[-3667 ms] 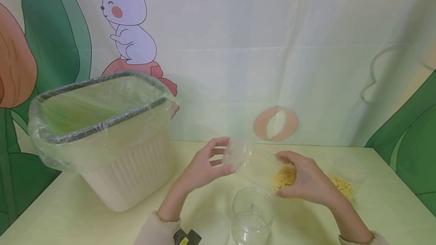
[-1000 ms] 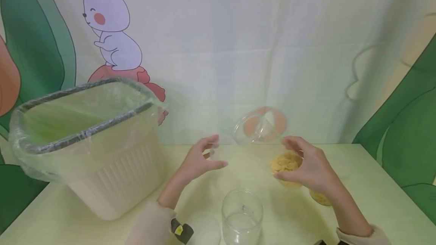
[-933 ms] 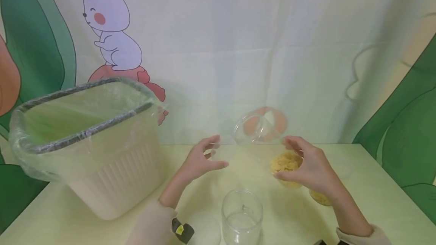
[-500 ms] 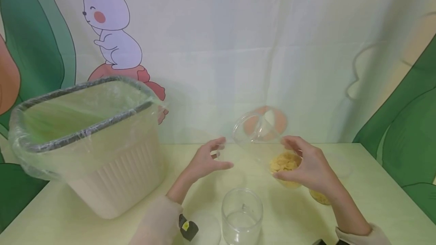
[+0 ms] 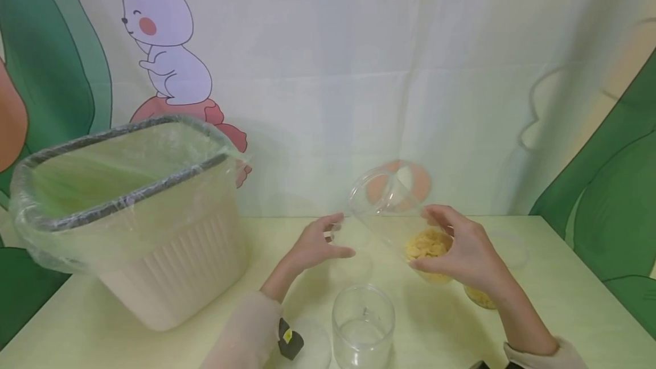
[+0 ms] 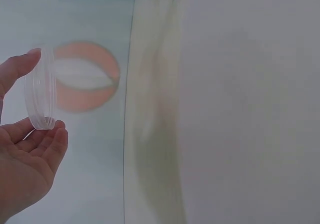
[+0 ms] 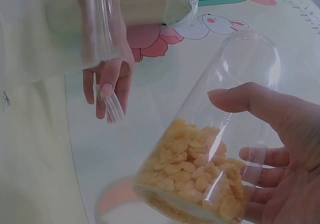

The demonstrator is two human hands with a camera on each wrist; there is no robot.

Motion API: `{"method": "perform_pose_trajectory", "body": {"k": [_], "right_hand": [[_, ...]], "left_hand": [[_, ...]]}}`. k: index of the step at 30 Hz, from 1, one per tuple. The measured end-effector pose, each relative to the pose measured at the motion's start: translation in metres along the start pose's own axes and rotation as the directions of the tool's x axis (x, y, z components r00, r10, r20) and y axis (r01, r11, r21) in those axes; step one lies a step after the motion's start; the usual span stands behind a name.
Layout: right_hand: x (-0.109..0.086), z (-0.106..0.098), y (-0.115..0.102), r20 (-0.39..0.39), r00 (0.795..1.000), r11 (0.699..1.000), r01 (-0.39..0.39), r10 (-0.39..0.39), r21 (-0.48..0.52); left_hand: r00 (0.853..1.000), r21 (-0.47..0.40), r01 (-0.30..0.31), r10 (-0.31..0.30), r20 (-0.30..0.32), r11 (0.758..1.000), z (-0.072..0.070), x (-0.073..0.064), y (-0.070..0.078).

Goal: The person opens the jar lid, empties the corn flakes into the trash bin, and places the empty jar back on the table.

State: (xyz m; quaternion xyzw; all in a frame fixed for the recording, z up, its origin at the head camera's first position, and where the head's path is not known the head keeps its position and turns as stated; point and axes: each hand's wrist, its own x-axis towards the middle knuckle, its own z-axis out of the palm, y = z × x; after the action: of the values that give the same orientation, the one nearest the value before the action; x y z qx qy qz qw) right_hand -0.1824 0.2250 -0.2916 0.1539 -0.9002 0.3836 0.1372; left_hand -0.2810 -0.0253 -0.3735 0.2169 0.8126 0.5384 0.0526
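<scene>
My left hand point(image 5: 314, 245) pinches a clear round lid point(image 6: 42, 93) by its edge, thumb on one side and fingers on the other. In the right wrist view this lid stands apart from the jar. My right hand point(image 5: 463, 249) grips a clear plastic jar point(image 7: 220, 103), held in the air with its mouth tilted up and to the left. Yellow corn flakes point(image 7: 195, 169) lie heaped in the jar's lower part. Below the hands, an open clear jar point(image 5: 364, 323) stands upright on the table, with no flakes visible in it.
Beside the open jar lies a pale round lid point(image 5: 310, 343), partly behind the left wrist strap. Another jar with flakes point(image 5: 480, 296) stands partly behind my right forearm. A lined bin point(image 5: 189, 266) occupies the table's left. A printed curtain point(image 5: 307, 101) hangs behind.
Since the oldest frame, the lid has come away from the jar's mouth and the jar's mouth has risen. Over the last second my left hand has moved slightly right with the lid.
</scene>
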Motion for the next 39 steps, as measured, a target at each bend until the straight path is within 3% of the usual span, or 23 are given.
{"method": "perform_pose_trajectory", "body": {"k": [13, 24, 32, 39], "right_hand": [[0.000, -0.001, -0.001, -0.008, 1.000, 1.000, -0.004, 0.004, -0.011], [0.000, 0.000, -0.001, 0.004, 1.000, 1.000, -0.017, 0.017, -0.005], [0.001, 0.002, 0.000, 0.012, 1.000, 1.000, -0.018, 0.018, -0.006], [0.001, 0.002, 0.000, 0.007, 1.000, 1.000, -0.010, 0.011, -0.011]], "left_hand": [[0.997, 0.117, 0.025, -0.033, 0.068, 0.993, 0.005, 0.009, 0.001], [0.985, 0.223, 0.057, -0.091, 0.145, 0.973, 0.007, 0.020, -0.003], [0.965, 0.310, 0.074, -0.146, 0.216, 0.948, 0.008, 0.027, -0.004], [0.955, 0.403, 0.082, -0.187, 0.229, 0.912, 0.012, 0.030, -0.002]]}}
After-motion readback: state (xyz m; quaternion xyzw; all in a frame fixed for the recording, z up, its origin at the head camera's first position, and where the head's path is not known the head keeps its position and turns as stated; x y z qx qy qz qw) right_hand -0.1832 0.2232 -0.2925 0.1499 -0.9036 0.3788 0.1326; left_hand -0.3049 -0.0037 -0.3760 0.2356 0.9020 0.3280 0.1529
